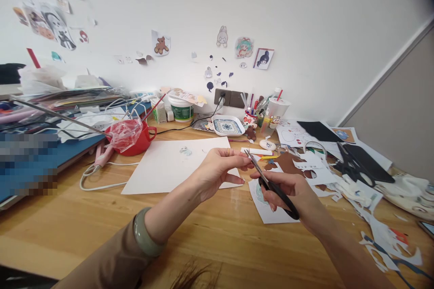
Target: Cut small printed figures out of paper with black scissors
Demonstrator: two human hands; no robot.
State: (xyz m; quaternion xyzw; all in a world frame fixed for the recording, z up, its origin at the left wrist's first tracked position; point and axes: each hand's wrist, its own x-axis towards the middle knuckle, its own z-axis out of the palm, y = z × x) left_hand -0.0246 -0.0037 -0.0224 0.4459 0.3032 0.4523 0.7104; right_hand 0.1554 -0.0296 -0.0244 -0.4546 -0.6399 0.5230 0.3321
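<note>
Black-handled scissors [278, 196] are in my right hand [288, 189], fingers in the handle loops, with the blades pointing up and left to the fingertips of my left hand [222, 169]. The thumb and index finger of my left hand are pinched together at the blade tips; what they hold is too small to make out. Under the scissors lies a white sheet with a pale green drawing [267, 212]. Behind my left hand is a large white sheet [159, 162] bearing a small pale cutout [186, 151].
A red mug [135, 137] with plastic wrap stands at left beside a white cable. Behind the sheet are a patterned square dish [228, 125], a pen cup [250, 118] and a drink cup [275, 115]. Paper scraps [379, 230] and other black scissors [352, 167] lie at right.
</note>
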